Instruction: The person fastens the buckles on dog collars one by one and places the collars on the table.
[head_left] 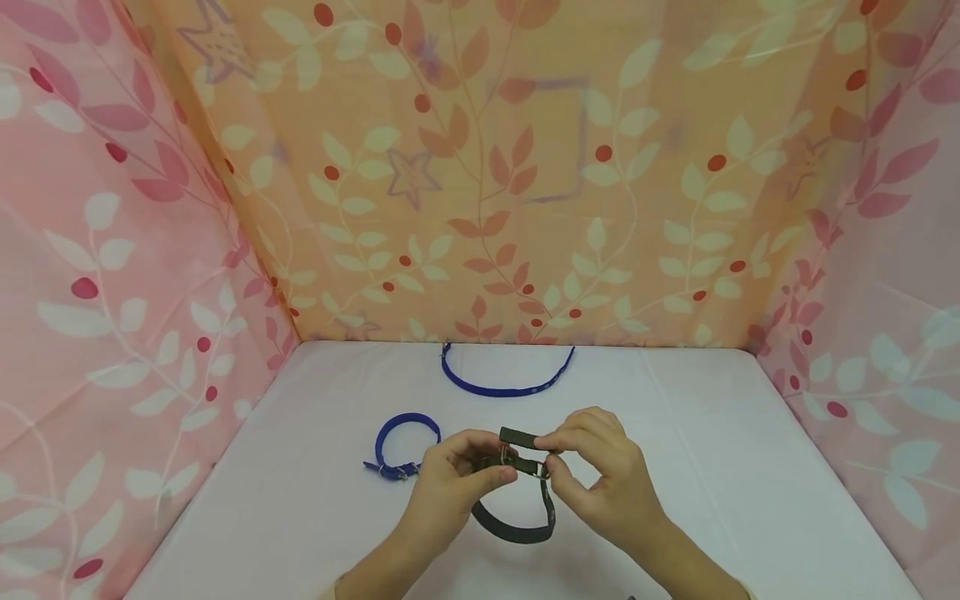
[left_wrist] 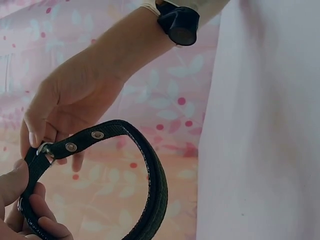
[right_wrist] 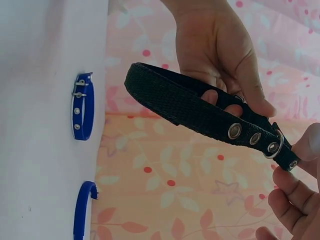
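The person holds a dark webbing collar (head_left: 517,500) just above the near middle of the white worktop (head_left: 712,467), both hands meeting at its buckle end. The left hand (head_left: 450,483) pinches the strap from the 9 o'clock side, thumb laid along the webbing; the right hand (head_left: 600,475) pinches the free tip and the metal buckle (right_wrist: 276,145) from the 3 o'clock side. From this double grip the collar's loop hangs toward 6 o'clock, back at the person, so its long axis runs near to far with the buckle at the far end. The two hands look equally close to the buckle; the right one has the strap tip.

Farther off, at about 10 o'clock from the hands, a closed blue collar (head_left: 405,446) lies on the worktop. Beyond it, near 12 o'clock by the patterned backdrop (head_left: 525,183), an open blue collar (head_left: 506,383) lies in a shallow curve.
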